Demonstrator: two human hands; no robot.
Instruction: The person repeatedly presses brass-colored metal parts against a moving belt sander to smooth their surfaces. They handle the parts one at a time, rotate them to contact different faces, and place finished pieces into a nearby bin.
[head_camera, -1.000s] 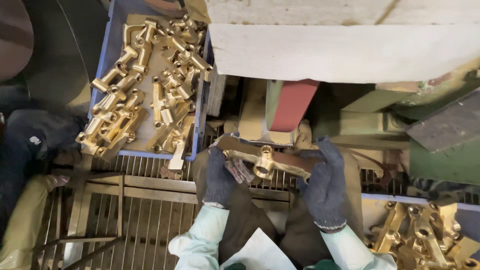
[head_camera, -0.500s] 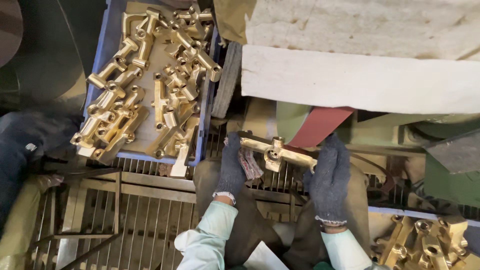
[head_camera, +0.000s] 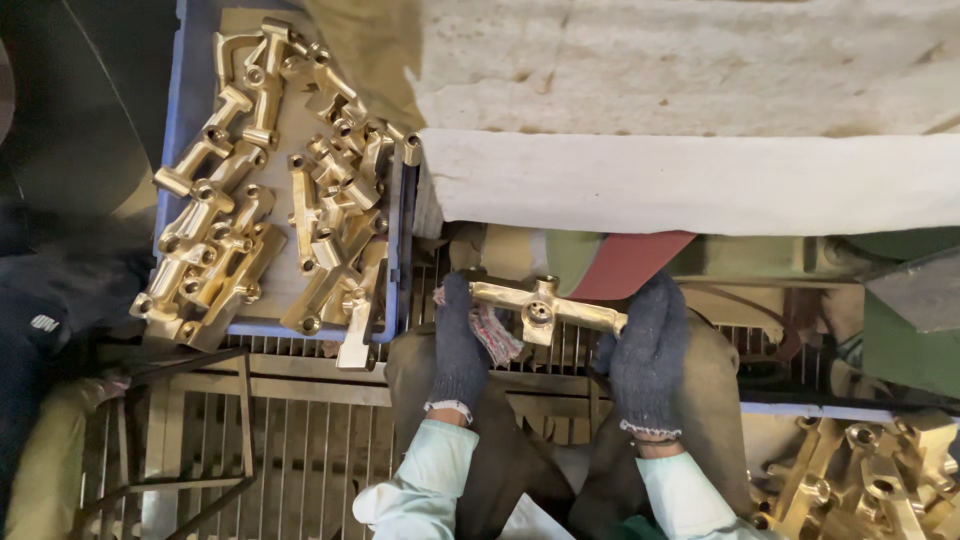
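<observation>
Over a metal grate, I watched my left hand and right hand each grip one end of a brass fitting. Held level that way, it faced the red sanding belt. More fittings filled the blue tray at the grate's left edge.

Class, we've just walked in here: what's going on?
A person in dark gloves holds a brass fitting by its ends, left hand and right hand, close to a red belt. A blue tray of similar fittings sits to the left; more fittings lie at lower right.
</observation>
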